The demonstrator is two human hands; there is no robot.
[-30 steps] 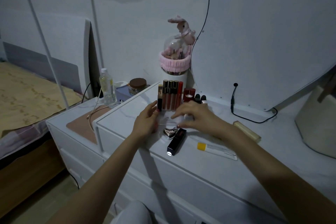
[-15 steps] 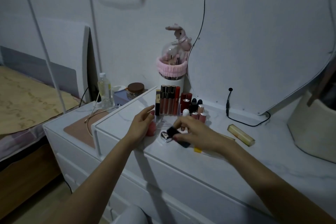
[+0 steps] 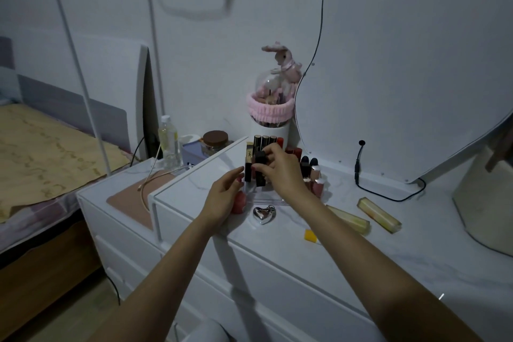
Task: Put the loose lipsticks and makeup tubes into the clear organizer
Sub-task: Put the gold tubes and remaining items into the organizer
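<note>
The right hand [image 3: 280, 172] pinches a black lipstick [image 3: 260, 168] upright in its fingers, low over the clear organizer [image 3: 262, 196] on the white surface [image 3: 361, 253]. The left hand [image 3: 222, 197] rests against the organizer's left side, fingers loosely spread. 2 yellowish tubes [image 3: 379, 214] lie well to the right.

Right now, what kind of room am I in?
Most likely a bedroom, at a dressing table. A bed stands on the left, a curvy mirror leans behind the white vanity top, and upright lipsticks fill a clear organizer.
</note>
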